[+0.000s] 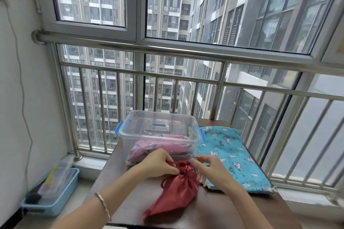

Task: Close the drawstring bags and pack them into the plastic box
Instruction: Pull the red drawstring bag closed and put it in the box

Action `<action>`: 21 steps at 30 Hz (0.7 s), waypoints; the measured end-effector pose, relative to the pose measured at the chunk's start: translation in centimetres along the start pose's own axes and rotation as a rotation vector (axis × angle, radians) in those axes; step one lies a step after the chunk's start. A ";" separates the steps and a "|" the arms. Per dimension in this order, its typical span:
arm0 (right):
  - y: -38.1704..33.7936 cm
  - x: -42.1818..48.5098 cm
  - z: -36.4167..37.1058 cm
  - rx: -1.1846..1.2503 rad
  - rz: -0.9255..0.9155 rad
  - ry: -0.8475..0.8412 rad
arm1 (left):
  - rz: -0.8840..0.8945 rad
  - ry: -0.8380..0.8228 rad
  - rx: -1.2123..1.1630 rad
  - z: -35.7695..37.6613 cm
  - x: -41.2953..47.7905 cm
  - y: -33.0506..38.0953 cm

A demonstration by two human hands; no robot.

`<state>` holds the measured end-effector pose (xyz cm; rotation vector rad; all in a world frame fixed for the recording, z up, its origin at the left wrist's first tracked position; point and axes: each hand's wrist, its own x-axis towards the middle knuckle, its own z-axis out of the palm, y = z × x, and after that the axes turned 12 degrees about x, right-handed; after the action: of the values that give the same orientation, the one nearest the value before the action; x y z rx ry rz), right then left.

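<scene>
packed: pink bag (154,148) lying in plastic box (193,126).
in hand: left hand (158,163) and right hand (208,168) pinching red bag (178,189) cords, cinching.
pending: teal bag (234,158) waiting outside.

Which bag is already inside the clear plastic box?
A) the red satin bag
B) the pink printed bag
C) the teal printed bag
B: the pink printed bag shows through the wall of the clear plastic box; the red satin bag and the teal printed bag lie on the table outside it.
</scene>
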<state>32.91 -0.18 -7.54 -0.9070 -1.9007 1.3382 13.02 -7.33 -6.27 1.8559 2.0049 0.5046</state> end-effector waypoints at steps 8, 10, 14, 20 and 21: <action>-2.2 0.7 1.3 -0.092 -0.028 -0.112 | 0.019 -0.044 -0.409 -1.4 0.0 1.4; -3.6 1.4 0.2 0.005 -0.031 -0.077 | 0.020 -0.031 -0.557 -2.8 -0.3 2.0; -8.6 3.0 -2.5 0.392 -0.120 -0.044 | 0.096 0.221 -0.702 -7.3 -0.8 2.8; -14.0 8.3 -2.9 0.906 -0.293 -0.055 | -0.172 0.066 -0.810 -12.2 2.9 1.3; -14.1 9.4 -2.4 0.895 -0.281 -0.019 | -0.180 -0.034 -0.962 -12.6 3.3 1.1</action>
<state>27.14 5.38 7.56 -0.1647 -1.1507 1.7588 7.54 -4.12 5.18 1.0641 1.4519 1.1152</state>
